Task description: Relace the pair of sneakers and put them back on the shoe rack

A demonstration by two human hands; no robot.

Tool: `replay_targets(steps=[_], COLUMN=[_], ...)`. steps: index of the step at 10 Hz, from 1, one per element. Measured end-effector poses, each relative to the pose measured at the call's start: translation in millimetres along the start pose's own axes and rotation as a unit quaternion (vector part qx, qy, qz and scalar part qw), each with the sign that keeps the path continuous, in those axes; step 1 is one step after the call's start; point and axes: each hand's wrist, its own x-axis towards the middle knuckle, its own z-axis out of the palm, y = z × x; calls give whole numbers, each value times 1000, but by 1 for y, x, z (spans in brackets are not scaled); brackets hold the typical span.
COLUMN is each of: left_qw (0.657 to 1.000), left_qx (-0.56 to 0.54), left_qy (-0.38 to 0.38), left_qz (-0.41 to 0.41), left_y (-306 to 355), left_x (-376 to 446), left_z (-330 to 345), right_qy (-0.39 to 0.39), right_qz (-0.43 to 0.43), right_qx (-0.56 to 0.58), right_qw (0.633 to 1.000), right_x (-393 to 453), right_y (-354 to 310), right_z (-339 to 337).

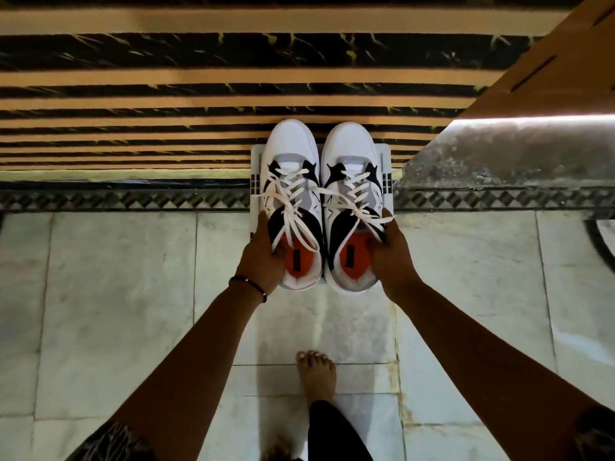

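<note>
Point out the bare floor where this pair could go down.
Bare pale tile floor lies open left of the left hand, and more right of the right hand, below the patterned border strip. Under the sneakers it narrows: a bare foot stands there. Ahead, striped steps and a stone ledge crowd in.

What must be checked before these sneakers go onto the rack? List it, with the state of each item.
1. Left hand grips the left sneaker at its collar, thumb inside: ok.
2. Right hand grips the right sneaker the same way: ok.
3. Both sneakers laced up to the top eyelets: ok.
4. Lace ends secured: not ok; loose ends trail across the left sneaker's opening and over the right hand's side.
5. Sneakers level and side by side, toes pointing away: ok.
6. Shoe rack located and a free spot on it: cannot tell; no rack is clearly in view, only stairs ahead.
</note>
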Motion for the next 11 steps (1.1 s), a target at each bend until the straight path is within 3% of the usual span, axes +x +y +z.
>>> replay_targets(steps=[6, 10, 11], left_qw=[999, 1000, 998], left_qx=[18, 16, -42], left_qy=[21, -18, 15], left_qz=[16, 11, 42], left_y=[-4, 1, 6], left_x=[1, -1, -24], left_z=[-3, -6, -13], right_qy=[52, 14, 97], right_qz=[-33, -6, -49], right_qx=[11, -23, -29], right_qw=[998, 1000, 994], right_x=[-2, -11, -36], right_y=[4, -15, -13], right_z=[5, 1, -3])
